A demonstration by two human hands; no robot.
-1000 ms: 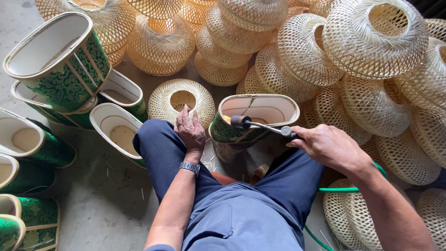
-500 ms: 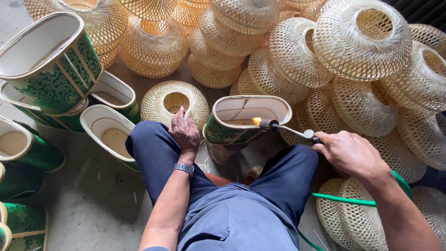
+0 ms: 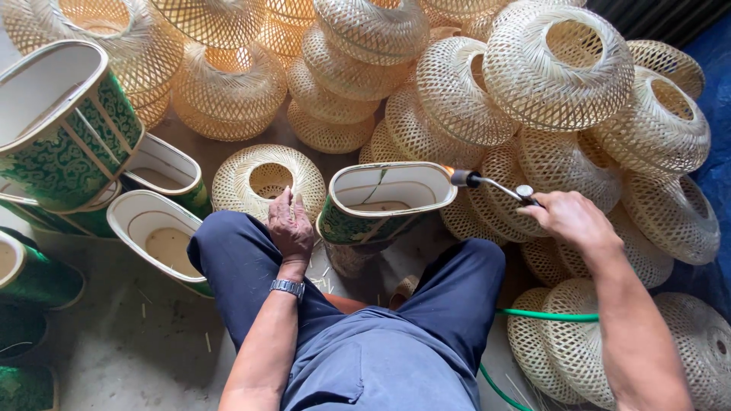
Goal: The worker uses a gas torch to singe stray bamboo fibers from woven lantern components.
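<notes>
I sit with a green patterned oval basket (image 3: 381, 202), white inside, tilted between my knees. My right hand (image 3: 571, 218) grips a metal gas torch (image 3: 487, 183) whose nozzle shows a small flame at the basket's right rim. A green hose (image 3: 544, 314) runs from under my right arm. My left hand (image 3: 290, 223), with a wristwatch (image 3: 287, 288) on its wrist, rests on my left knee just left of the basket, fingers loosely together, holding nothing.
Many woven bamboo lampshade-like baskets (image 3: 560, 65) are piled ahead and to the right. One woven basket (image 3: 266, 179) lies just beyond my left hand. Several more green oval baskets (image 3: 65, 133) are stacked at the left on a concrete floor (image 3: 122, 350).
The torch and my right hand have moved right along the basket's rim, from the middle of the opening to its right end. My left hand stays on my knee.
</notes>
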